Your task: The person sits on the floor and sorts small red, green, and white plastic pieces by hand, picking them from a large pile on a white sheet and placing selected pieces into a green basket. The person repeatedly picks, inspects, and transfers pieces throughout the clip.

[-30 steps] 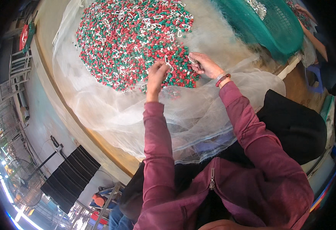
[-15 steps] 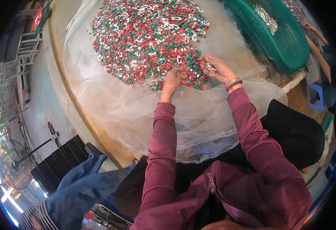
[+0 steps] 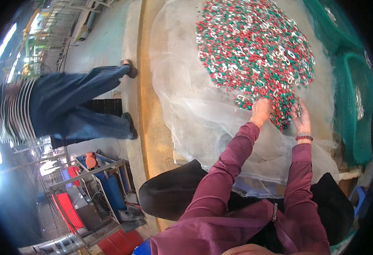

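A wide heap of small red, green and white pellet-like pieces (image 3: 254,55) lies spread on a sheer white net cloth (image 3: 186,114). Scattered through it are white link-shaped clips (image 3: 283,53). At the heap's near edge my left hand (image 3: 261,111) has its fingers curled down into the pieces; whatever is between them is hidden. Just to its right, my right hand (image 3: 302,117) is turned palm inward, with its fingers bent around a few pale link-shaped clips (image 3: 298,111). A red bead bracelet (image 3: 304,137) circles the right wrist.
Green plastic baskets (image 3: 354,106) stand at the right, one with white clips (image 3: 359,103) inside. A concrete ledge (image 3: 137,85) runs along the left. Beyond it, a person in jeans (image 3: 80,97) is walking. Lower left is a metal-framed cart (image 3: 97,182).
My view has turned leftward, so the heap and both hands appear farther right. The person in jeans shows more fully. My hands remain at the heap's near edge, the right still holding clips.
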A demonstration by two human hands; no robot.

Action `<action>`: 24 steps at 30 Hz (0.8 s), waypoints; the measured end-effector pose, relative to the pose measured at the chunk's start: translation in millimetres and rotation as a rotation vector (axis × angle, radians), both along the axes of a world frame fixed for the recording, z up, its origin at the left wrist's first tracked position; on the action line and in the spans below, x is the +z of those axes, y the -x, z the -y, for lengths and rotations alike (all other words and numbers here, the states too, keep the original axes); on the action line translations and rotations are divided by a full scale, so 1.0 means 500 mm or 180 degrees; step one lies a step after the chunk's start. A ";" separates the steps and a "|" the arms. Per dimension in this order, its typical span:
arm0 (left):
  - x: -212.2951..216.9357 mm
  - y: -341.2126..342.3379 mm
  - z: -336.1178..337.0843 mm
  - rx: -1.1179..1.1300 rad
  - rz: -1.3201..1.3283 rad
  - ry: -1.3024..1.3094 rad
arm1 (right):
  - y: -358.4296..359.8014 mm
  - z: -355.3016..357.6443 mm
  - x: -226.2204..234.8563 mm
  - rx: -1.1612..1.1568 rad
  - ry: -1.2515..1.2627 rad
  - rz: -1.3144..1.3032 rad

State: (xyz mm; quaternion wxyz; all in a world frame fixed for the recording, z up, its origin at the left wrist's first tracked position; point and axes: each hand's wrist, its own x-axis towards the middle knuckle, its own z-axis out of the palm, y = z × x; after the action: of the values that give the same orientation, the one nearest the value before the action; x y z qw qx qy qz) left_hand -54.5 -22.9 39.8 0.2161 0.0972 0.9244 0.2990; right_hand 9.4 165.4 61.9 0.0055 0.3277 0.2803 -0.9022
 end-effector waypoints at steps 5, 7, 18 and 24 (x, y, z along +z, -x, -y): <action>0.029 0.084 0.055 0.0338 0.0427 -0.0718 | 0.006 0.047 -0.015 0.0077 0.0472 -0.0026; 0.057 0.103 0.060 0.0220 -0.0123 -0.0886 | -0.002 0.065 -0.017 0.0308 0.0564 -0.0177; 0.180 0.054 -0.025 0.0300 -0.1816 -0.2084 | 0.010 -0.016 0.046 -0.0040 0.1628 -0.1148; -0.047 0.115 0.176 0.0571 -0.0776 -0.0046 | -0.025 -0.429 0.304 -0.1282 -0.2065 -0.1250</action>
State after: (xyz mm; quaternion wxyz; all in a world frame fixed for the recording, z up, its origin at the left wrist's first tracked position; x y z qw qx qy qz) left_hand -112.0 -111.2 16.6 0.0739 0.0514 0.9465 0.3098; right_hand 22.0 380.0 214.0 -0.3276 0.1826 0.4757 -0.7957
